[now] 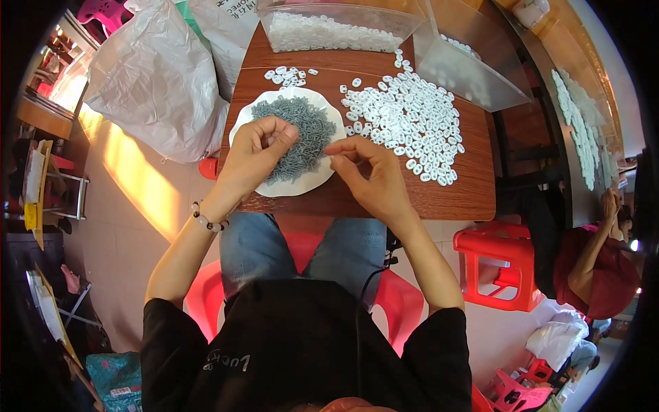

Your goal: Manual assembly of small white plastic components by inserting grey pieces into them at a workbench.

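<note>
My left hand [264,151] is over a white scalloped plate [245,123] heaped with small grey screw-like pieces [309,123]. Its thumb and fingers are closed together, and whatever they hold is hidden. At the plate's right edge my right hand [374,175] has thumb and index finger brought close in a pinch; anything between them is too small to name. Beyond that hand lies a wide spread of white oval pieces with two holes [412,113]. A smaller cluster of similar white pieces [287,75] sits behind the plate.
A clear bin of white pieces [336,33] stands at the table's [453,206] back, with another translucent bin [473,72] to its right. White sacks [154,82] rest at the left. A red stool [498,268] and another person [594,271] are on the right.
</note>
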